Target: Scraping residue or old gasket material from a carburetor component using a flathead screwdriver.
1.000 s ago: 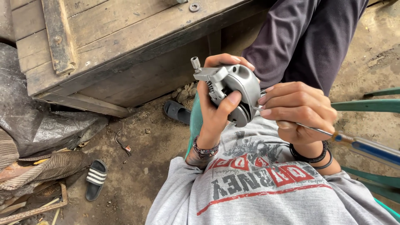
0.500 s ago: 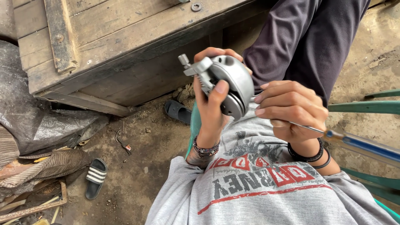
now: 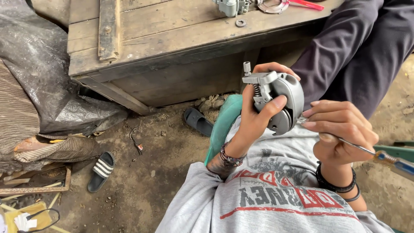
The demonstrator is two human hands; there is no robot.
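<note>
A: Left hand (image 3: pixel 254 118) is clamped round a grey metal housing (image 3: pixel 282 101), thumb across its face, fingers curled over the top edge. It's held up in the air above the lap, just in front of the wooden surface (image 3: pixel 172 39).

B: Orientation?

A: Long axis runs roughly up-down, tilted a bit left. The lever arm with the small bolt and spring sticks out toward the upper left, toward the surface. The rounded body bulges right; the slotted bottom edge faces down at the grey shirt.

B: Right hand?

A: Right hand (image 3: pixel 340 129) is pinched on a screwdriver (image 3: pixel 379 155). Thin shaft runs through the fingers, tip end goes left toward the lower right side of the housing, fingertips nearly touching it. Blue and amber handle trails off lower right. Can't tell whether the tip is seated; fingers hide it.

B: Versus half a second ago?

A: Housing has turned slightly, lever now more level and pointing further left. Grip is unchanged on both sides. The view has shifted, so more of the surface top shows: a grey casting (image 3: pixel 230 6), a small gear (image 3: pixel 240 22), a metal ring (image 3: pixel 271 6).

B: Floor?

A: Dirt floor, striped sandal (image 3: pixel 101 170) left, dark sandal (image 3: pixel 198 122) near the surface.
</note>
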